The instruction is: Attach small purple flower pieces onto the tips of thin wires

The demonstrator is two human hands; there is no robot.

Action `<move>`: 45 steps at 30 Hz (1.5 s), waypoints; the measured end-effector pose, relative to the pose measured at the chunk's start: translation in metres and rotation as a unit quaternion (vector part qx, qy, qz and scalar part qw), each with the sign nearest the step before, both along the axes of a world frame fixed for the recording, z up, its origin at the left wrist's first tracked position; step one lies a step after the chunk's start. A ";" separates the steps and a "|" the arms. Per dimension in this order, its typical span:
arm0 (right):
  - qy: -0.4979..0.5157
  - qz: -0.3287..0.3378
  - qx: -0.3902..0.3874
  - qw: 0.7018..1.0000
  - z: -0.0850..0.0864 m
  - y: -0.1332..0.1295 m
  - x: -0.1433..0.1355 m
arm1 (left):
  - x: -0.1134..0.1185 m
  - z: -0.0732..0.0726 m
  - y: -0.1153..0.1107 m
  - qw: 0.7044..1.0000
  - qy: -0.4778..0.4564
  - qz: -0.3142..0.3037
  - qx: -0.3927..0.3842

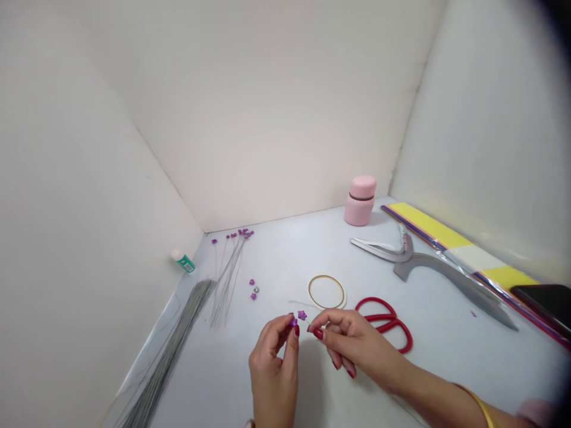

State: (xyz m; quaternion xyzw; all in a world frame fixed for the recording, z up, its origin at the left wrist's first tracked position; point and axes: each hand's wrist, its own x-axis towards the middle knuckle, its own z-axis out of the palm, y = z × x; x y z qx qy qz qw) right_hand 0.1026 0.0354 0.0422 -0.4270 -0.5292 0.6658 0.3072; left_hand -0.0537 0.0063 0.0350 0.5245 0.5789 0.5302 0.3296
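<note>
Near the table's front, my left hand [276,353] pinches a small purple star [294,323] between thumb and forefinger. Just right of its fingertips is another purple star [302,315], joined to a thin wire. My right hand [341,339] holds that wire between thumb and forefinger, its other fingers loosely curled. The two hands are close but apart. Beyond them lies a gold ring [327,276] with a white roll beside it. Red-handled scissors [404,337] lie partly hidden behind my right hand.
At left are a bundle of grey wires [172,351], purple-tipped wires [232,270], loose stars [252,282] and a glue stick [184,261]. A pink flask [360,202] stands at the back. Grey pliers-like tool [437,264], yellow packets [428,226] and a black phone [544,302] lie right.
</note>
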 end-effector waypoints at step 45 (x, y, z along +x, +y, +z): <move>-0.029 0.012 -0.013 0.999 -0.011 -0.004 -0.008 | 0.008 -0.011 0.006 0.911 -0.390 -0.028 -0.134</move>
